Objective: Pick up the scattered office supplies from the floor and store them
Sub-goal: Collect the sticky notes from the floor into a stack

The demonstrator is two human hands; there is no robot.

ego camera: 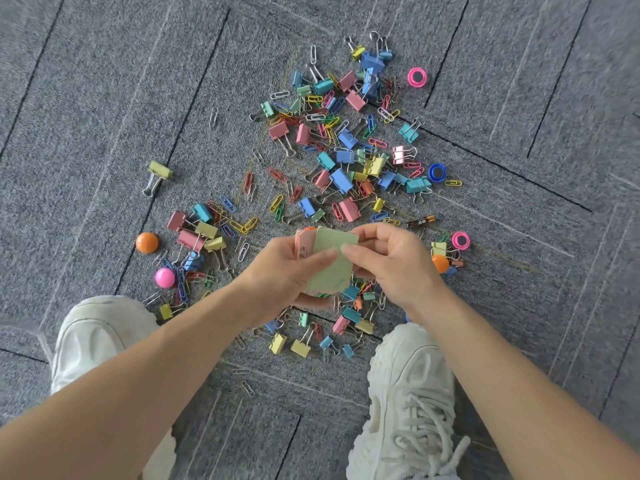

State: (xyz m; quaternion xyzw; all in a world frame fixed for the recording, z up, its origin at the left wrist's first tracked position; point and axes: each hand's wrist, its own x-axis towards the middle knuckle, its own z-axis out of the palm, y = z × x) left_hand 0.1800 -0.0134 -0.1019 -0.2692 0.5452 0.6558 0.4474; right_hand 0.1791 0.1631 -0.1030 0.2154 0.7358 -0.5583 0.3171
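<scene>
Both hands hold a small stack of sticky notes (330, 261), pale green on top with a pink one behind it, above the floor. My left hand (285, 271) grips the stack from the left, its thumb across the green sheet. My right hand (388, 258) pinches the stack's right edge. Below them, several coloured binder clips (341, 180) and paper clips (244, 225) lie scattered on the grey carpet (104, 133). Round magnets lie among them: pink (416, 77), blue (436, 172), orange (147, 242). A small dark battery (420, 221) lies just beyond my right hand.
My two white sneakers stand at the near edge of the scatter, the left sneaker (100, 337) and the right sneaker (408, 393). A lone yellow binder clip (158, 174) lies apart at the left. No container is in view.
</scene>
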